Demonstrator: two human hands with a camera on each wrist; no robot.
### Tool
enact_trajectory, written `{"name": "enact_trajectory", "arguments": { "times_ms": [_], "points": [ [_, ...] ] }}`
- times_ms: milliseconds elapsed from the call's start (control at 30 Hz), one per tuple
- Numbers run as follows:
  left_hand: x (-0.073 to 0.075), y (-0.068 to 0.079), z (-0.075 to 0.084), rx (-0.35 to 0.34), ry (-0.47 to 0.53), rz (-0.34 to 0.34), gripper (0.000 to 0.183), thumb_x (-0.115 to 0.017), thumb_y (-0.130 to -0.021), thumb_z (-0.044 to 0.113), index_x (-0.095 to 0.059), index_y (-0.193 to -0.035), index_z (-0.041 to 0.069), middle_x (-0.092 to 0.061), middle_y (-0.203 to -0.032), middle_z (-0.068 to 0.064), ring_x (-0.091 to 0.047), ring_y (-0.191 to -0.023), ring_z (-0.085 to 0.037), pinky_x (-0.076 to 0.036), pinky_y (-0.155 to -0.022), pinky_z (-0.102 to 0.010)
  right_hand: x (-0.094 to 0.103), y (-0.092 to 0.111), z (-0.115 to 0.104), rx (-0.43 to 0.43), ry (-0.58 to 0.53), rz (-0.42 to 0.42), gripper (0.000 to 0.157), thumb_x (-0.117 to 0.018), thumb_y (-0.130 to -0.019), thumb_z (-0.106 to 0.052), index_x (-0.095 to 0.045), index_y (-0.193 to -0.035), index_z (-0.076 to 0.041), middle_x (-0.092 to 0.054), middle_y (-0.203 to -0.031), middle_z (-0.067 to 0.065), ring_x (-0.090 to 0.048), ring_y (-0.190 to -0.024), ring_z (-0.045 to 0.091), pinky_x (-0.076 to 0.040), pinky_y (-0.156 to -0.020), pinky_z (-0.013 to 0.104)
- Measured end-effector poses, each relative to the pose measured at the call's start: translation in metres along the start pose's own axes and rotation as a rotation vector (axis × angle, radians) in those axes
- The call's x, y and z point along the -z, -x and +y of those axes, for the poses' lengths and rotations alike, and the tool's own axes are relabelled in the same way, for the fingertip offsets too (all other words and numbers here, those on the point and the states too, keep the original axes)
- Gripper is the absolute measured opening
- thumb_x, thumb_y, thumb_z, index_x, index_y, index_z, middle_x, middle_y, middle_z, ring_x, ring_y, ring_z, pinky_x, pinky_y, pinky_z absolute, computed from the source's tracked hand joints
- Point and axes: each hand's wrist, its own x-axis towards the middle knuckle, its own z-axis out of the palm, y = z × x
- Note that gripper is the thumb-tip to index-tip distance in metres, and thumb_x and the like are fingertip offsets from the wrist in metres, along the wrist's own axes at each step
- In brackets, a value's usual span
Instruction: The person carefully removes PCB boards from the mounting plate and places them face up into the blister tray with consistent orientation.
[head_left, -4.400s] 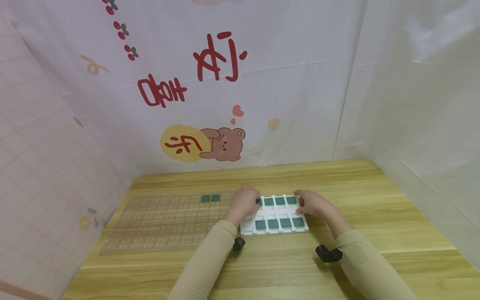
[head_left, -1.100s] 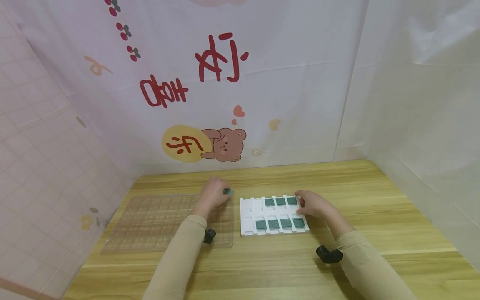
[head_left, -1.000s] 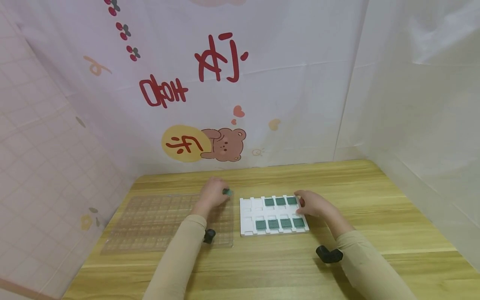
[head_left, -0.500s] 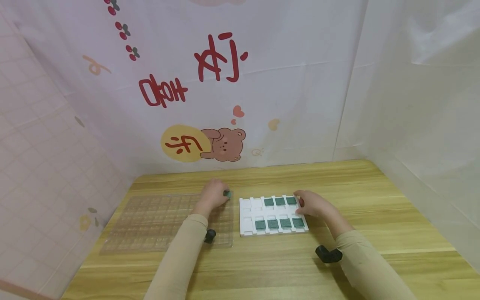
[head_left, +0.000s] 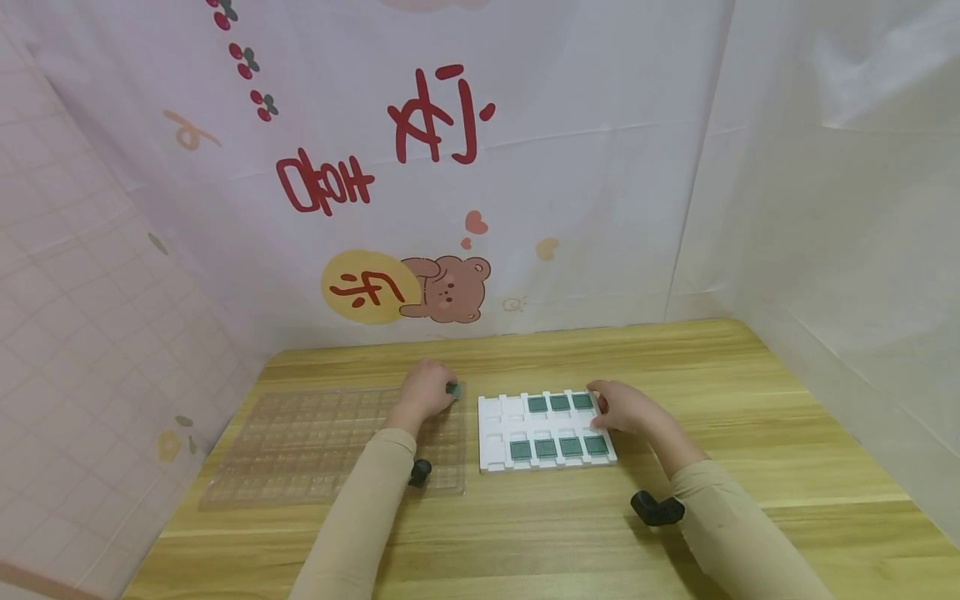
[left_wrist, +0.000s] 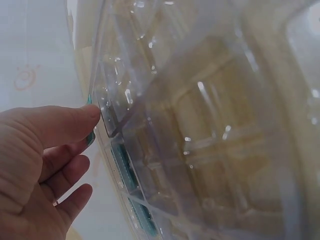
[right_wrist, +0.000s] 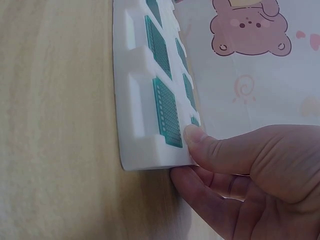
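My left hand (head_left: 426,390) pinches a small green circuit board (head_left: 453,390) between thumb and forefinger over the far right corner of the clear compartment tray (head_left: 315,446). In the left wrist view, that board shows edge-on by the thumb tip, and two more green boards (left_wrist: 124,167) lie in pockets along the tray's edge. My right hand (head_left: 628,407) grips the right edge of the white slotted tray (head_left: 492,410), its thumb on top and fingers below. Green boards fill slots on the white tray's right side: three in the far row, several in the near row (head_left: 546,448).
Both trays rest on a wood-grain table (head_left: 555,533), a narrow gap between them. A patterned white sheet (head_left: 592,167) hangs behind the table and along both sides. A black wrist mount (head_left: 657,508) juts from below the right sleeve; a similar one sits at the left forearm.
Since the oldest frame, my left hand has gone from the white tray to the clear tray's far corner and taken a board out of the far row. Lately it dips slightly; my right hand stays put.
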Motion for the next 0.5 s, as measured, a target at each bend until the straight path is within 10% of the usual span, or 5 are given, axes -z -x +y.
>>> {"name": "enact_trajectory", "arguments": {
  "times_ms": [500],
  "points": [
    [-0.0022,-0.0037,-0.0004,0.005,-0.028,-0.019,0.021,-0.075,-0.085,0.006,-0.064,-0.068,0.013,-0.052,-0.07,0.002,-0.044,-0.078,-0.02,-0.039,-0.079,-0.035,-0.0001,0.0001,-0.0003,0.003,-0.006,0.005,0.064,-0.078,-0.082,-0.005,-0.046,-0.135,0.014,-0.058,-0.093,0.011,-0.053,-0.086,0.025,-0.046,-0.081,0.044]
  ]
}}
